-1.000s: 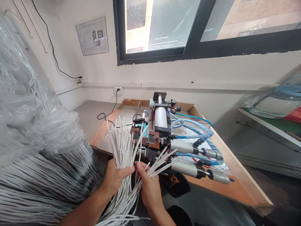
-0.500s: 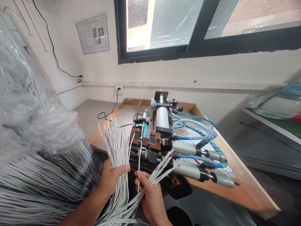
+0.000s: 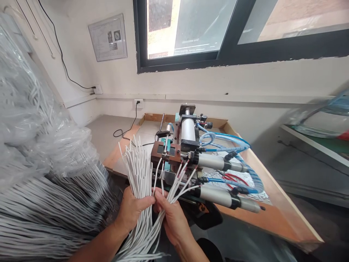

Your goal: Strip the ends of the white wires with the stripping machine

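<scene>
My left hand (image 3: 133,208) is closed round a thick bundle of white cables (image 3: 139,171), their cut ends pointing up. Close beside it, my right hand (image 3: 170,213) grips a smaller fan of white cables (image 3: 178,183), some showing reddish ends. One single cable (image 3: 163,174) rises from the right fingertips toward the jaws of a pneumatic machine (image 3: 167,153); another leans beside it from near the left thumb. Both hands are just in front of the machine, nearly touching each other. The right fingertips are partly hidden behind the thumb and cables.
Silver air cylinders (image 3: 212,160) and blue hoses (image 3: 240,145) extend right of the machine, over white scraps in a wood-edged tray (image 3: 272,182). At left lies a large pile of grey-white cables (image 3: 54,214) under clear plastic (image 3: 49,142). A shelf (image 3: 316,143) juts out at right.
The machine's jaw block and cylinder rods have shifted position. My right hand has moved slightly up and left, closer to the left hand, and its cables now show reddish ends.
</scene>
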The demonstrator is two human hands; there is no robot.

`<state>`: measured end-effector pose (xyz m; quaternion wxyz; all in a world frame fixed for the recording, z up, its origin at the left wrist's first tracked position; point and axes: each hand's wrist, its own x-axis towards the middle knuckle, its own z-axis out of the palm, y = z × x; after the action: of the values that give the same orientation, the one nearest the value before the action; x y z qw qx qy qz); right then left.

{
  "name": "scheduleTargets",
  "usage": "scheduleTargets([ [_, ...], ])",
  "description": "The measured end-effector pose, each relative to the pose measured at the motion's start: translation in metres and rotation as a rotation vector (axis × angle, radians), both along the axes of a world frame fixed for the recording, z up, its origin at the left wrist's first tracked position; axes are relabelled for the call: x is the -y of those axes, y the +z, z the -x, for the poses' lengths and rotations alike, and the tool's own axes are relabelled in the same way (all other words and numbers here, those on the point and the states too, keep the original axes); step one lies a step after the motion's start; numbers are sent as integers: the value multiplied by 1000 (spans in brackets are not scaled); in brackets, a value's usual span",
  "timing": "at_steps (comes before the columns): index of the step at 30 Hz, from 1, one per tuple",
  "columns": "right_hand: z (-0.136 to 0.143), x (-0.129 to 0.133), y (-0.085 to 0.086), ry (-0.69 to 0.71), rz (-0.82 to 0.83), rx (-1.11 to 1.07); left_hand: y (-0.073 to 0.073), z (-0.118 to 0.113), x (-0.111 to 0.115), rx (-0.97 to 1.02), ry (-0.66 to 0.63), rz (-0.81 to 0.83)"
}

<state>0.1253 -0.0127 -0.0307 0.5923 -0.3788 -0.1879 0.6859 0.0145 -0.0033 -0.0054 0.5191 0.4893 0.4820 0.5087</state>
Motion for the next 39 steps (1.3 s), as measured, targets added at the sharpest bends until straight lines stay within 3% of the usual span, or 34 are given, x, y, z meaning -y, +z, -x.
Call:
scheduleTargets([
  [5,4,4,-4,-202,-28,136,-2,0,3,17,-35,23],
  [9,0,5,-10,-250,-14,186,-6,4,1,21,31,23],
  [17,-1,-5,-10,-214,40,84,-1,3,-4,89,60,77],
  [26,2,-10,-4,-222,81,-29,-6,5,-5,107,45,68],
  [32,1,-7,-3,-72,34,-62,-7,5,-2,86,-19,37],
  [35,0,-5,-6,2,-28,-28,-5,4,1,71,-110,19],
  [39,0,0,-14,-60,-56,70,-2,1,5,79,-182,5],
])
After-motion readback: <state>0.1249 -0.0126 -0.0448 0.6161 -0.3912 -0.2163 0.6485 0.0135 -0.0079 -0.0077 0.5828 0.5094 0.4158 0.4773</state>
